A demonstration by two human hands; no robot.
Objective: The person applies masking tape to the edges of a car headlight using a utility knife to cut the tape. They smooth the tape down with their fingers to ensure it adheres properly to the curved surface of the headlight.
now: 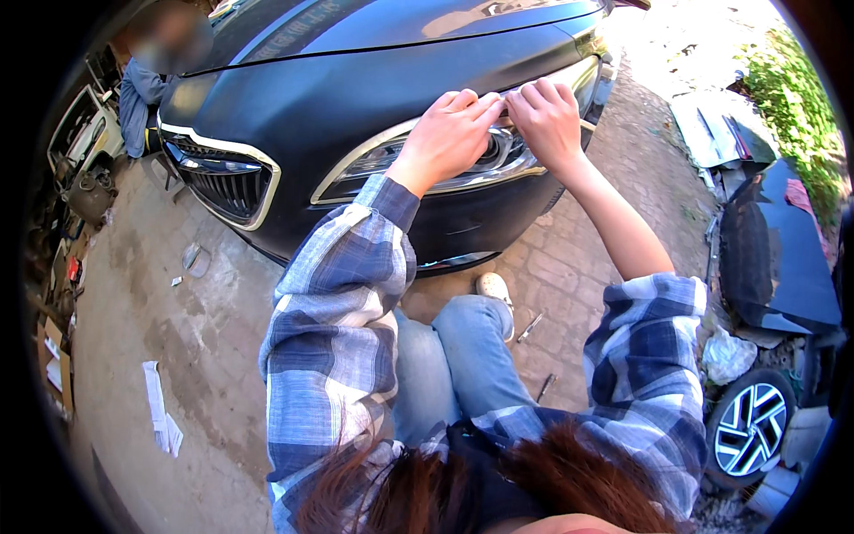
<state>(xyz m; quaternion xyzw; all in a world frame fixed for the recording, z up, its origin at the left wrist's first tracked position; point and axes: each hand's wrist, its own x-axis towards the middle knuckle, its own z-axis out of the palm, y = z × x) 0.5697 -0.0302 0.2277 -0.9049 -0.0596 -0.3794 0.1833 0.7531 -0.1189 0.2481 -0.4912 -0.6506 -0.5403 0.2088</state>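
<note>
A dark car's front faces me, with a headlight edged in bright trim. My left hand is closed at the headlight's upper edge, fingertips pinched together. Close beside it, my right hand is also closed, its fingers curled down over the same edge. The fingertips of both hands nearly meet. Whatever lies between them is too small or hidden to name. Part of the lamp's lens shows below the hands.
The grille is left of the headlight. Another person in a blue sleeve stands at the far left. Slim tools lie on the paving by my shoe. At right are a wheel and a dark body panel; white paper lies left.
</note>
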